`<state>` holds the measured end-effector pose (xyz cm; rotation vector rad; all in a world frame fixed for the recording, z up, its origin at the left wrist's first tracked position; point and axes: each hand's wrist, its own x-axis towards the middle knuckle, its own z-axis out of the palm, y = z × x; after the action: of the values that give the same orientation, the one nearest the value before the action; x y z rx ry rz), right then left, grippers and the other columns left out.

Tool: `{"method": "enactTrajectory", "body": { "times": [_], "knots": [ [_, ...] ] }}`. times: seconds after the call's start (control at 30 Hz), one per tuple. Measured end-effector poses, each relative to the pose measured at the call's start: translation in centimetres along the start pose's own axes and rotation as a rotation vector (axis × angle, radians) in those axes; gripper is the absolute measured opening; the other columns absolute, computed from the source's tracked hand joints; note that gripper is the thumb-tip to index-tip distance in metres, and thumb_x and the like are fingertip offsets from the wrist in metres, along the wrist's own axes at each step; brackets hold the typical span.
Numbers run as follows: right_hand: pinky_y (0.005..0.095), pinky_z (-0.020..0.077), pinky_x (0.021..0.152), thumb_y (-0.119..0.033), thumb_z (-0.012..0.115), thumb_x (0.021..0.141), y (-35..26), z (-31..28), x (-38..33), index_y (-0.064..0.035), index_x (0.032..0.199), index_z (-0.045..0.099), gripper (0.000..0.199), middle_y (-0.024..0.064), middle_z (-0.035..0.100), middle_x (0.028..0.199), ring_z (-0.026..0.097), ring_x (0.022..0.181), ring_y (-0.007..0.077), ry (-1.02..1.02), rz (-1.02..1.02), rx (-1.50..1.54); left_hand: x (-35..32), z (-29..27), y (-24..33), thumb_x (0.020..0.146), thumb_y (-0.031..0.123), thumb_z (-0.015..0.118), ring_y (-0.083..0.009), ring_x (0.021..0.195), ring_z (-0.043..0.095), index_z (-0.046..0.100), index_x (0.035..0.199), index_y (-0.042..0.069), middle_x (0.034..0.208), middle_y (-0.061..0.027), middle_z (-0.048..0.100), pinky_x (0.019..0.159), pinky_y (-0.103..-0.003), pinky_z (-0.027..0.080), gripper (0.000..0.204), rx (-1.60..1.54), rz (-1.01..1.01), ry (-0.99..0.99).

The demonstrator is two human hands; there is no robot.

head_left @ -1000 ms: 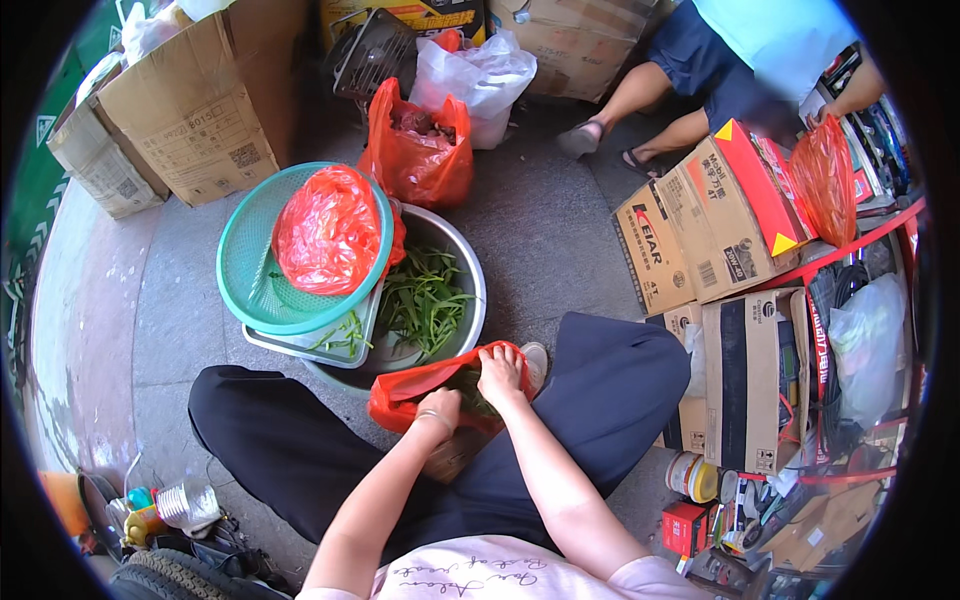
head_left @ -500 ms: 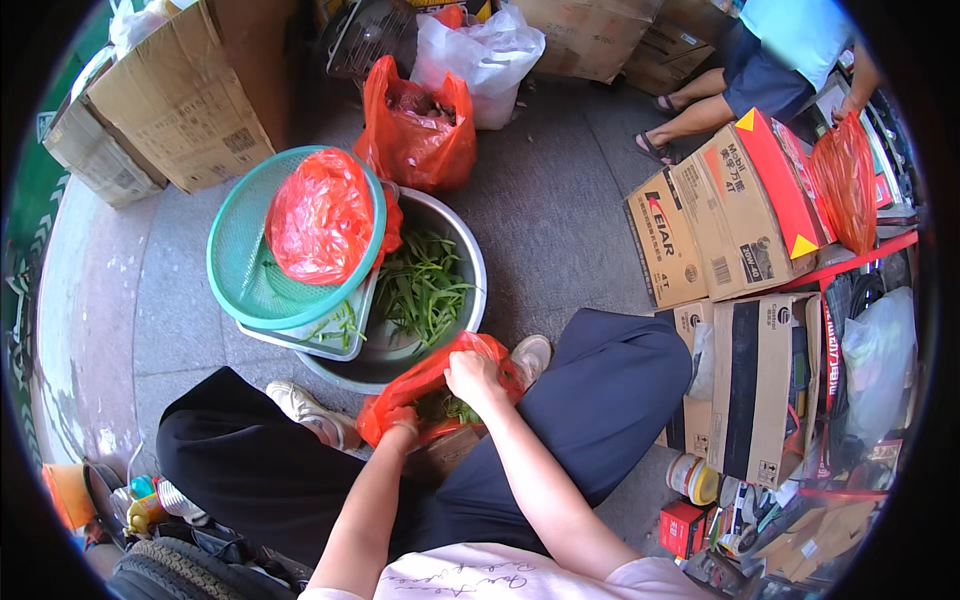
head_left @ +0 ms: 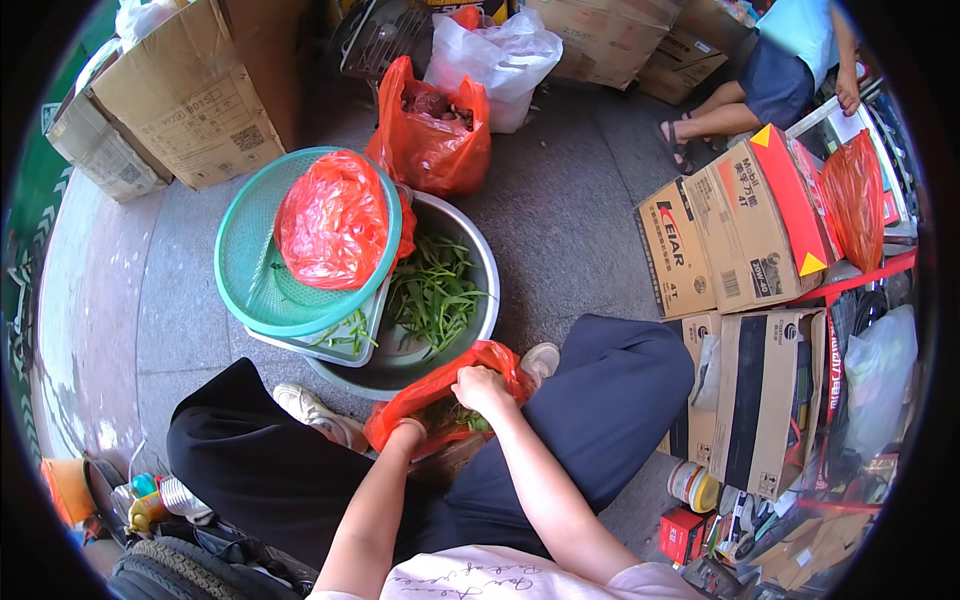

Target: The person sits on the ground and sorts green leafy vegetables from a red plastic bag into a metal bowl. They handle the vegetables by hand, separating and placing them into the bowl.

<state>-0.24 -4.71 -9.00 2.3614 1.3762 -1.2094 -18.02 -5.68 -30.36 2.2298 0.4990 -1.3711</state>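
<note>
Red bag point(head_left: 425, 388) is being held open between the knees, just beside the near rim of the metal basin point(head_left: 492, 310). Right hand point(head_left: 481, 388) is being kept closed at the bag's far side, apparently gripping the film. Left hand point(head_left: 410, 430) is being hidden past the wrist by the bag's mouth (whether the fingers are open, closed or gripping cannot be told).

Progress is being judged as partway. A loose pile of long-leaved greens point(head_left: 440, 295) is lying in the basin, and a few leaf scraps point(head_left: 350, 335) are lying in the clear tray point(head_left: 361, 355) over the basin's left side. More leafy stuff point(head_left: 472, 419) is showing inside the bag, so that portion is being counted as left to handle; the amount is being hidden by film and hands. Whether the basin pile and the bag's contents are sharing a source is not being shown.

Above the tray, the teal colander point(head_left: 240, 290) is being occupied by a crumpled red bundle point(head_left: 330, 220). Behind, a second red carrier point(head_left: 430, 150) is standing upright on the floor point(head_left: 560, 220), dark red contents being exposed at its top.
</note>
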Motion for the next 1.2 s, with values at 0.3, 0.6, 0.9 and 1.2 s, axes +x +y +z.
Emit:
{"method": "enactTrajectory", "body": {
  "times": [0.3, 0.6, 0.9, 1.2],
  "knots": [
    [0.0408, 0.0439, 0.078, -0.026, 0.053, 0.079, -1.3, -0.7, -0.2, -0.0054, 0.087, 0.059, 0.023, 0.0151, 0.061, 0.089, 0.057, 0.089, 0.0303, 0.038, -0.059, 0.014, -6.1, -4.3, 0.5, 0.082, 0.034, 0.036, -0.0234, 0.119, 0.031, 0.040, 0.121, 0.010, 0.128, -0.0084, 0.033, 0.098, -0.034, 0.025, 0.047, -0.256, -0.091, 0.170],
    [0.0392, 0.0445, 0.075, -0.022, 0.053, 0.079, 0.8, -5.7, -2.1, -0.0057, 0.086, 0.060, 0.019, 0.0157, 0.061, 0.083, 0.058, 0.082, 0.0308, 0.235, -0.074, 0.190, -21.8, -17.1, 3.3, 0.069, 0.010, 0.056, -0.0319, 0.078, 0.059, 0.062, 0.087, 0.008, 0.079, -0.0170, 0.061, 0.070, -0.040, 0.047, 0.019, -0.453, 0.041, 0.696],
    [0.0304, 0.0433, 0.059, -0.020, 0.050, 0.085, -2.6, -16.5, -9.2, -0.0004, 0.091, 0.056, 0.021, 0.0154, 0.059, 0.076, 0.056, 0.062, 0.0226, 0.415, -0.455, 0.676, -32.1, -23.4, -0.7, 0.076, 0.005, 0.060, -0.0137, 0.066, 0.061, 0.056, 0.100, -0.001, 0.073, -0.0118, 0.062, 0.059, -0.026, 0.047, 0.025, -0.977, 0.341, 0.857],
    [0.0340, 0.0380, 0.085, -0.014, 0.057, 0.077, -5.3, -19.9, -10.8, -0.0061, 0.082, 0.060, 0.010, 0.0072, 0.057, 0.093, 0.048, 0.095, 0.0254, 0.690, -0.963, 0.108, -35.2, -27.0, -3.3, 0.081, 0.004, 0.055, -0.0140, 0.073, 0.060, 0.030, 0.123, -0.003, 0.076, -0.0127, 0.061, 0.064, -0.024, 0.046, 0.050, -1.141, 0.630, 0.512]
  ]
}}
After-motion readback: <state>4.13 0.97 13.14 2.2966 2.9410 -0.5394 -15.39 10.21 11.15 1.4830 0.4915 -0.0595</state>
